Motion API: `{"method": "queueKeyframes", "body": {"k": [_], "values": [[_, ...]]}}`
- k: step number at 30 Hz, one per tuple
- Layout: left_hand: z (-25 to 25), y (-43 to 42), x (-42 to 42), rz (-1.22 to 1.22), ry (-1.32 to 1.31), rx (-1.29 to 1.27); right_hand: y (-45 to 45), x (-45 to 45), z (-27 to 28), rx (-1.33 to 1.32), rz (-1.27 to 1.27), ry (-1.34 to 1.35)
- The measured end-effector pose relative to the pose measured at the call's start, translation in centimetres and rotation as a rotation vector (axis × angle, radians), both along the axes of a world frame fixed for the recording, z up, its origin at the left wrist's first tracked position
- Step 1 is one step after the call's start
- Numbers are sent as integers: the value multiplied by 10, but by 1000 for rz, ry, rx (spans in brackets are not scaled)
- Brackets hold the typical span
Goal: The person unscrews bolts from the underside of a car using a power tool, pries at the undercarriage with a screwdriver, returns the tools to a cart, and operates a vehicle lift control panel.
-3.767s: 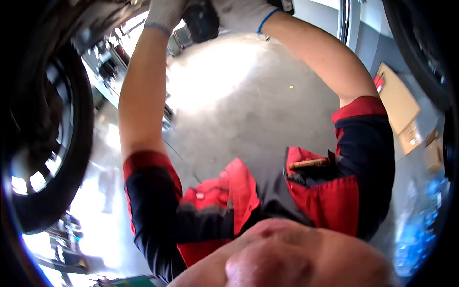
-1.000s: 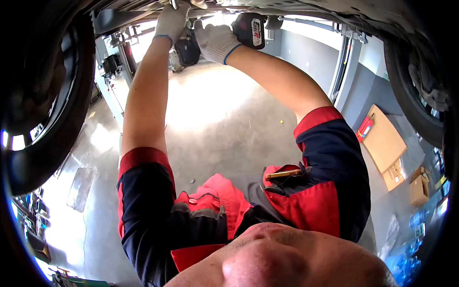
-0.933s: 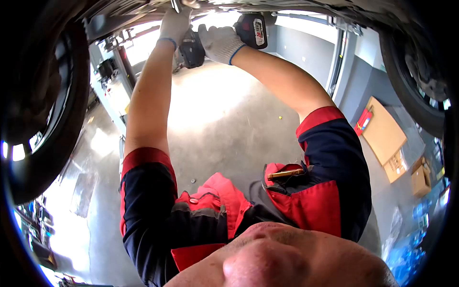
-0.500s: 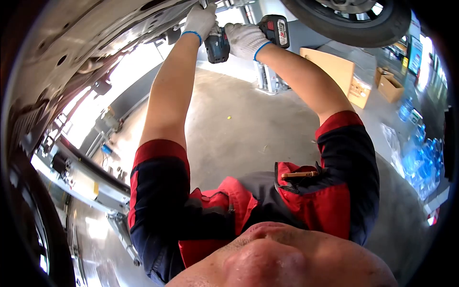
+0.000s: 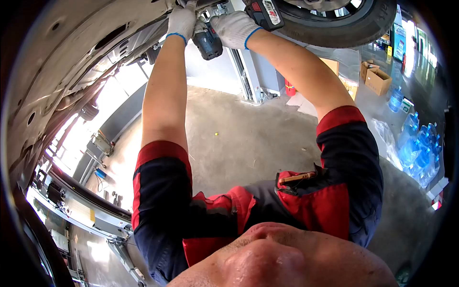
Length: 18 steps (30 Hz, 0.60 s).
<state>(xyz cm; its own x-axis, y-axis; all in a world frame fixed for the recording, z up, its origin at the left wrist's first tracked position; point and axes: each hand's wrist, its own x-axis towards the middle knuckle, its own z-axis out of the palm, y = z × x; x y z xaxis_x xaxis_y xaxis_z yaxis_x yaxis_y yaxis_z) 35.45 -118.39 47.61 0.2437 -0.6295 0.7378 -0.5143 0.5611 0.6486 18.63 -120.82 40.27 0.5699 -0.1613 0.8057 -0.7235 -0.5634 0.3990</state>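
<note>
My left hand (image 5: pixel 182 23), in a white knit glove with a blue cuff, is raised to the car's underside (image 5: pixel 71 62). Its fingers close round a metal rod (image 5: pixel 181 3) that shows only in part at the top edge. My right hand (image 5: pixel 235 29), gloved alike, is wrapped round the handle of a cordless power tool (image 5: pixel 207 42). The tool's dark blue body hangs between my two hands, and its black and red battery (image 5: pixel 264 13) juts out to the right. The tool's front end is partly hidden by my left hand.
A wheel (image 5: pixel 349 28) hangs just right of the battery. Behind stands a lift post (image 5: pixel 244 71) and a red extinguisher (image 5: pixel 289 88). Cardboard boxes (image 5: pixel 377 81) and blue water bottles (image 5: pixel 420 150) are at right. A lift arm (image 5: pixel 125 258) lies lower left.
The view has swung, bringing the wheel to the top right and more of the underside to the left. Both hands stay raised on the tool and rod, which now appear slightly farther left than half a second ago.
</note>
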Motion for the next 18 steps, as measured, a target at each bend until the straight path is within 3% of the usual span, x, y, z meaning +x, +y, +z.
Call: {"method": "queueKeyframes", "body": {"k": [1, 2, 5, 6, 9, 15, 18], "values": [[-2, 4, 0, -60, 48, -2, -1, 3, -1, -19, 2, 12], [-1, 8, -2, 250, -191, -12, -5, 7, -5, 3, 19, -29], [6, -31, 22, 448, -334, -89, -14, 15, -12, 78, 52, -49], [2, 1, 5, 330, -275, -40, -12, 20, -14, 77, 77, -63], [10, -8, 11, 458, -379, -104, -21, 23, -19, 12, 163, -116], [16, 11, -2, 291, -266, -7, -18, 21, -9, 25, 154, -96], [20, -6, 5, 386, -337, -74, -25, 23, -5, 26, 155, -82]]}}
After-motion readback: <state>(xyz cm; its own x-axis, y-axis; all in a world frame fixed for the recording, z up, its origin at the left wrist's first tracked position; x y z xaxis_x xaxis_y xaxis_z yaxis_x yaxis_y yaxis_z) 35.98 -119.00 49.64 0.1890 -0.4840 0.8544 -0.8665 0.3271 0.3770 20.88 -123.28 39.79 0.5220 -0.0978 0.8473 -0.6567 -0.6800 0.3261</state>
